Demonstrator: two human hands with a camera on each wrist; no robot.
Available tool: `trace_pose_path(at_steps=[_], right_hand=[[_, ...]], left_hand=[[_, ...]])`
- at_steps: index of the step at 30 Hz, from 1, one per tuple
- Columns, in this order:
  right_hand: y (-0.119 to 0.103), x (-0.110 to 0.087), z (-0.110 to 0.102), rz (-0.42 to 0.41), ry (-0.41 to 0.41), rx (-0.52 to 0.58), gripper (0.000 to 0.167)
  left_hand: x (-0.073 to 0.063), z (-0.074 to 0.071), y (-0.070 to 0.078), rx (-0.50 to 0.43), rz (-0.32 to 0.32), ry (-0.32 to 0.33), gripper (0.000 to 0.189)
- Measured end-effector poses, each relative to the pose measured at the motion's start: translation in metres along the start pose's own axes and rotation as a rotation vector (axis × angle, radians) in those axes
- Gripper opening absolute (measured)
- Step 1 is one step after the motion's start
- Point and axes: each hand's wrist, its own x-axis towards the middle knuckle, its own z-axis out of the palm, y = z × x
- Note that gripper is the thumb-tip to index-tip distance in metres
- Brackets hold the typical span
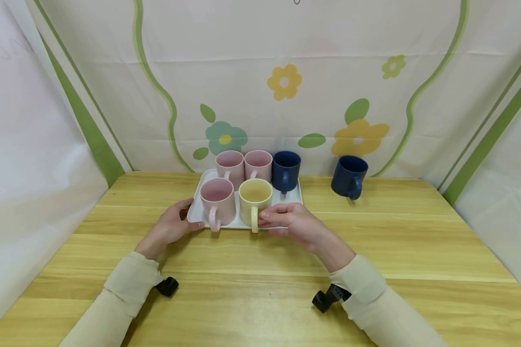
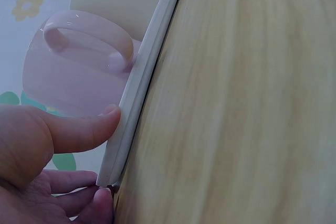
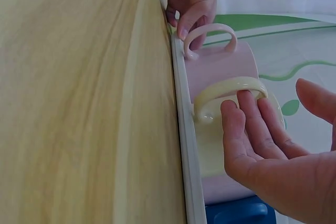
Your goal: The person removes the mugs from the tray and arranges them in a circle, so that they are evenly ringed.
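A white tray [image 1: 243,225] holds a yellow mug [image 1: 249,198] and a pink mug [image 1: 221,205] in its front row. Two more pink mugs [image 1: 230,166] and a navy mug [image 1: 286,171] stand behind them. At the tray's front left corner, my left hand [image 1: 173,222] grips the edge; the left wrist view has its thumb [image 2: 86,132] on the rim and fingers around the corner. My right hand [image 1: 295,221] is at the yellow mug, fingertips by its handle [image 3: 231,90]. In the right wrist view its thumb [image 3: 316,98] stands apart from the handle.
A second navy mug [image 1: 349,176] stands off the tray, to the right at the back of the wooden table [image 1: 243,299]. A flower-patterned curtain [image 1: 321,91] hangs behind the table. Each forearm wears a black wrist device [image 1: 325,299].
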Motion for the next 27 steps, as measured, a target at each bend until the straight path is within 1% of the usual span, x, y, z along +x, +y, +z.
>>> trace_pose_path(at_steps=[4,8,14,16,20,27], right_hand=[[0.003,0.001,0.003,0.005,-0.015,0.020,0.035],[0.004,0.002,0.006,-0.002,-0.044,0.014,0.038],[0.007,0.004,0.008,-0.032,-0.152,0.031,0.044],[0.009,0.005,0.008,-0.039,-0.172,0.049,0.044],[0.010,0.005,0.007,-0.038,-0.154,0.080,0.041],[0.011,0.008,0.002,-0.021,-0.087,0.116,0.022]], left_hand=[[0.000,0.001,0.000,-0.003,0.003,0.002,0.092],[0.001,0.001,-0.001,-0.002,0.006,0.003,0.091],[0.001,0.001,-0.001,0.001,0.013,0.005,0.091],[0.002,0.001,-0.001,-0.001,0.014,0.005,0.091],[0.002,0.001,0.000,-0.002,0.015,0.007,0.091],[0.000,0.000,0.000,-0.001,0.014,0.005,0.091]])
